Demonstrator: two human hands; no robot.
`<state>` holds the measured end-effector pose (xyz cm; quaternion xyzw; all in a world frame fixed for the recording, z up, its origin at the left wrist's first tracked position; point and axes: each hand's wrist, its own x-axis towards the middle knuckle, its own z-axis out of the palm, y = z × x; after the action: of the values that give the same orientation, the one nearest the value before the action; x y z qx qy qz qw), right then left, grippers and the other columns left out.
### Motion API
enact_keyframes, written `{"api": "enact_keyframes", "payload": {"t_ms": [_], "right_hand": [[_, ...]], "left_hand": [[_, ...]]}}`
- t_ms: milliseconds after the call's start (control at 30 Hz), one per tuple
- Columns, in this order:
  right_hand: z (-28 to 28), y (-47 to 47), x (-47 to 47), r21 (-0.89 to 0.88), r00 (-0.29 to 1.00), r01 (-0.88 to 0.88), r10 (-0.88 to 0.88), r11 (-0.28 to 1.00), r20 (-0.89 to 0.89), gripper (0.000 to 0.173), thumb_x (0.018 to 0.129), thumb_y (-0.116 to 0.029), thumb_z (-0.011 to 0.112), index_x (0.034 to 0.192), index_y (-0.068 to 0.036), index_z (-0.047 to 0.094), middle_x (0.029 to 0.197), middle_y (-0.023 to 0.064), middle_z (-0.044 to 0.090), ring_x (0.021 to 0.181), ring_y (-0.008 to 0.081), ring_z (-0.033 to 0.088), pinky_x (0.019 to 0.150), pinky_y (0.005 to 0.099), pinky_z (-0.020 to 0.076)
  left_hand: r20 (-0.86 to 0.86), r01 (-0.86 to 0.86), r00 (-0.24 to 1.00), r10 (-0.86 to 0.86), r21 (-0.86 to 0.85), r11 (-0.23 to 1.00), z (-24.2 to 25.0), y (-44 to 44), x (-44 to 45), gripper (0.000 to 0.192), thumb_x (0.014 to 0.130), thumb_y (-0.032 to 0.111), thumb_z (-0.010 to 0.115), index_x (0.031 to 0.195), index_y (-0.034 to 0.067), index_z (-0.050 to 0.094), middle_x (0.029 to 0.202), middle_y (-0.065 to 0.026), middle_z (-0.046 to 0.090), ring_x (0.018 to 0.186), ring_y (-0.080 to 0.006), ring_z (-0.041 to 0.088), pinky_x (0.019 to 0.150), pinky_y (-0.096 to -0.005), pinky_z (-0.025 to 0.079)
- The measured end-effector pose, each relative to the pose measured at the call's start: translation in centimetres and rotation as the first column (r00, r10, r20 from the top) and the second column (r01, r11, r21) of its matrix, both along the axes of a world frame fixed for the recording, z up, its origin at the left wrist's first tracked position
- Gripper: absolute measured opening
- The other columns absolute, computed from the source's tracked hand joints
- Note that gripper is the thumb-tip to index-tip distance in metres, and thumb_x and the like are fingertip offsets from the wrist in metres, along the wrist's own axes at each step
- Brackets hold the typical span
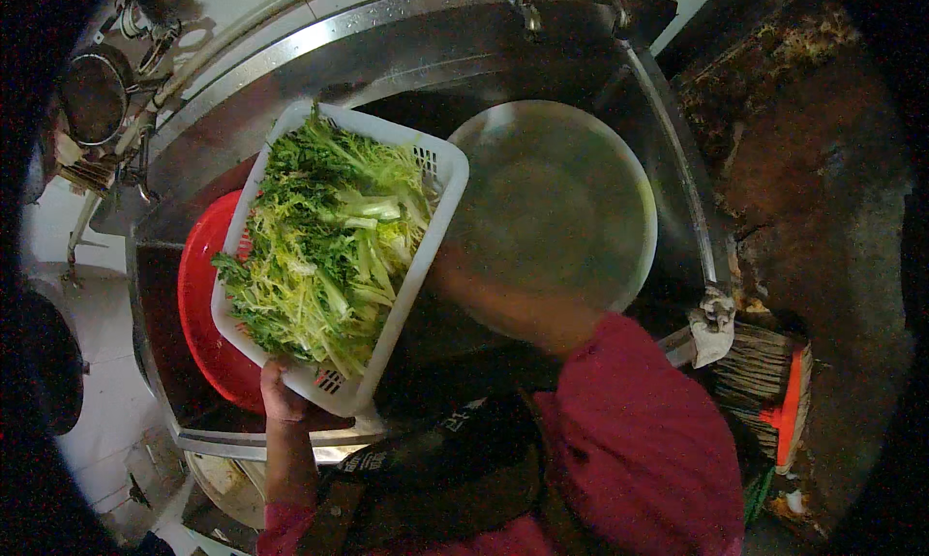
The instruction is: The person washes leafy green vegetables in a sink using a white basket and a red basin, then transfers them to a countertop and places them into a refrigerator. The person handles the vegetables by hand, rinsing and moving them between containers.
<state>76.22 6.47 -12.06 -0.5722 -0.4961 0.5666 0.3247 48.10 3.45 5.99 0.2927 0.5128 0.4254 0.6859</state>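
Note:
My left hand (284,393) grips the near corner of a white plastic basket (422,280). Frisée, or curly endive (330,244), fills the basket, with pale cut stems among green leaves. My right hand (483,284) is blurred by motion beside the basket's right rim, over the near left edge of a large round basin (651,215). Its fingers are not clear, and whether it touches the basket cannot be told. Murky greenish water (551,193) appears to stand in that basin. A red plastic basin (199,302) shows partly beneath the basket.
A stainless steel sink (319,37) surrounds the basins, with a tap (533,19) at its far edge. A white cloth (713,334) hangs on the right rim. Beyond it stands a broom with an orange head (787,411). Metal utensils and a round strainer (94,99) hang at left.

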Motion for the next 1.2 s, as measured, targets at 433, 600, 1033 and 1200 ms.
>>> {"api": "enact_keyframes", "payload": {"t_ms": [433,600,1033,1200], "right_hand": [[-8.7,-12.4,16.6,-0.121,0.67,0.733,-0.679,0.669,0.3,0.037,0.072,-0.026,0.046,0.101,-0.004,0.043,0.092,0.0111,0.047,0.081,0.0242,0.046,0.072,0.0361,0.0359],[-1.2,-11.0,7.9,-0.405,0.836,0.373,-0.492,0.835,-0.243,0.04,0.072,-0.03,0.045,0.103,-0.006,0.042,0.097,0.0095,0.046,0.084,0.022,0.045,0.069,0.034,0.036],[-3.1,-11.2,26.4,-0.546,0.793,0.591,-0.551,0.594,0.259,0.046,0.07,-0.036,0.049,0.102,-0.004,0.043,0.095,0.0073,0.047,0.08,0.0187,0.046,0.065,0.0297,0.0376],[-4.5,-10.7,30.9,-0.428,0.649,0.689,-0.761,0.586,0.004,0.042,0.069,-0.031,0.052,0.1,-0.004,0.043,0.09,0.0055,0.048,0.077,0.0155,0.046,0.061,0.0281,0.0383]], "left_hand": [[0.008,-0.068,0.997,0.071,-0.189,0.98,2.0,0.2,1.4,0.021,0.064,0.022,0.049,0.079,0.007,0.043,0.07,-0.0076,0.046,0.066,-0.0202,0.047,0.062,-0.0341,0.041],[0.118,-0.084,0.987,0.105,-0.174,0.981,2.2,-0.9,1.6,0.014,0.06,0.015,0.047,0.07,0.006,0.044,0.068,-0.0079,0.045,0.064,-0.0217,0.047,0.06,-0.0345,0.04],[0.141,-0.378,0.904,0.403,-0.176,0.909,1.6,-3.4,5.7,0.019,0.056,0.008,0.047,0.074,0.003,0.044,0.068,-0.0063,0.046,0.063,-0.0204,0.044,0.062,-0.0328,0.039],[0.147,-0.568,0.819,0.555,0.066,0.821,1.0,-2.9,6.7,0.032,0.056,0.007,0.043,0.088,0.001,0.042,0.082,-0.0089,0.045,0.08,-0.0249,0.043,0.076,-0.0371,0.035]]}}
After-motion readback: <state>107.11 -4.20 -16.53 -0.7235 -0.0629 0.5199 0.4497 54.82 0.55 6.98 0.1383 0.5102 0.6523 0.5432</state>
